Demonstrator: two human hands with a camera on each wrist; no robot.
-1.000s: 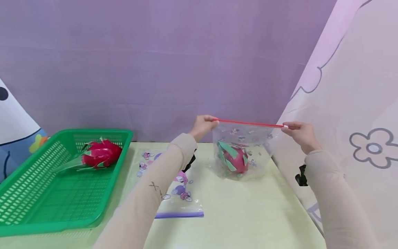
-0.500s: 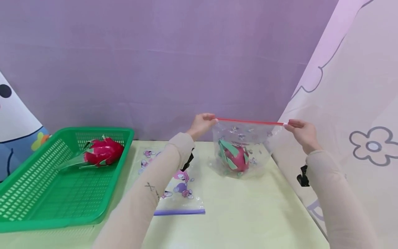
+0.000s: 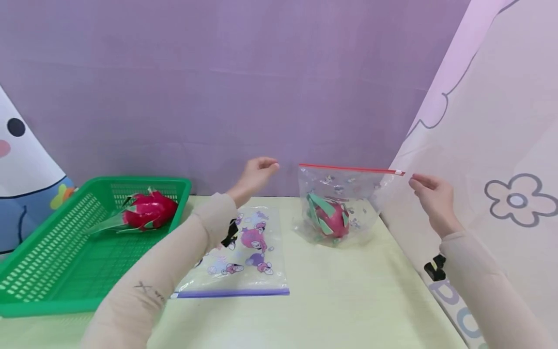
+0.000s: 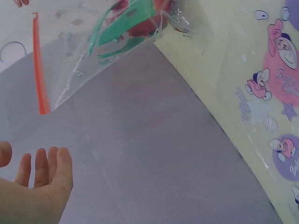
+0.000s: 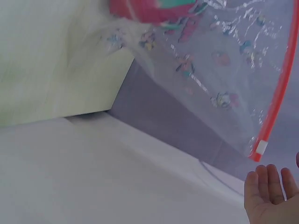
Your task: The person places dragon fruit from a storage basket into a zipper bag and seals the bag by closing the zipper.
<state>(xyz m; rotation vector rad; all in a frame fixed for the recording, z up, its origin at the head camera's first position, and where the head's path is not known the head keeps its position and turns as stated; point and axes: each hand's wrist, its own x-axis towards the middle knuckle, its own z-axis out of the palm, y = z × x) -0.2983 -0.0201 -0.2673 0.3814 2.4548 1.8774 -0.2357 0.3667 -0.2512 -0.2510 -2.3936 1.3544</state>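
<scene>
A clear printed zip bag (image 3: 370,194) with a red zipper strip (image 3: 348,168) stands upright on the table, a dragon fruit (image 3: 333,219) inside it. Its white slider (image 5: 262,147) sits at the strip's right end. My left hand (image 3: 254,178) is in the air left of the bag, apart from it, fingers loosely bent and holding nothing. Just off the slider end, my right hand (image 3: 434,201) hovers without touching the bag. Flat on the table lies a second printed zip bag (image 3: 257,252) with a purple zipper strip (image 3: 235,293), partly covered by my left forearm.
At the left a green plastic basket (image 3: 83,271) holds another dragon fruit (image 3: 152,211). A purple cloth (image 3: 244,97) hangs behind the table (image 3: 340,300). Pale printed cloth (image 3: 501,145) rises along the right edge.
Both hands have let go of the red-strip bag and moved apart, the left hand leftward and the right hand slightly right and down. The bag stays standing.
</scene>
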